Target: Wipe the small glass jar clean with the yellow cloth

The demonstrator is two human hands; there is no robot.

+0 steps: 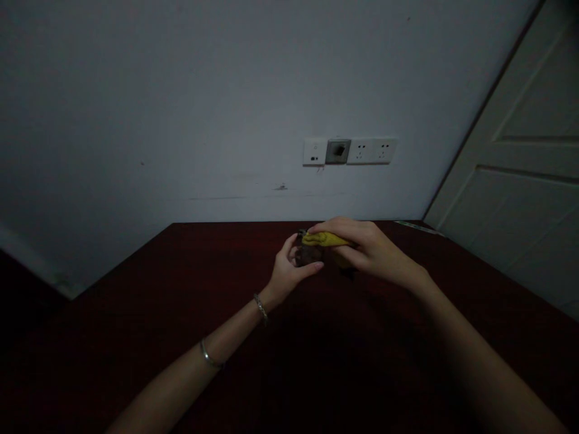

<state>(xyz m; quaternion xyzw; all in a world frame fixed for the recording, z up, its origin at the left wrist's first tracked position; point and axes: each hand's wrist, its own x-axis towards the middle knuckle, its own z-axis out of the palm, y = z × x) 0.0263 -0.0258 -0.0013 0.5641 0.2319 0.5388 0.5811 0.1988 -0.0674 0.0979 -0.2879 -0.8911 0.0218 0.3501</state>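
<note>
Both my hands meet above the far middle of a dark red table (181, 283). My left hand (289, 272) is closed around a small dark object (309, 254) that I cannot make out in the dim light. My right hand (366, 247) is closed on a yellow cloth (326, 239), pressing it on top of that dark object. Two thin bracelets sit on my left forearm and wrist.
A pale wall stands right behind the table, with a row of white sockets and a grey plate (349, 150) above the far edge. A white door (529, 175) is at the right. The room is dim.
</note>
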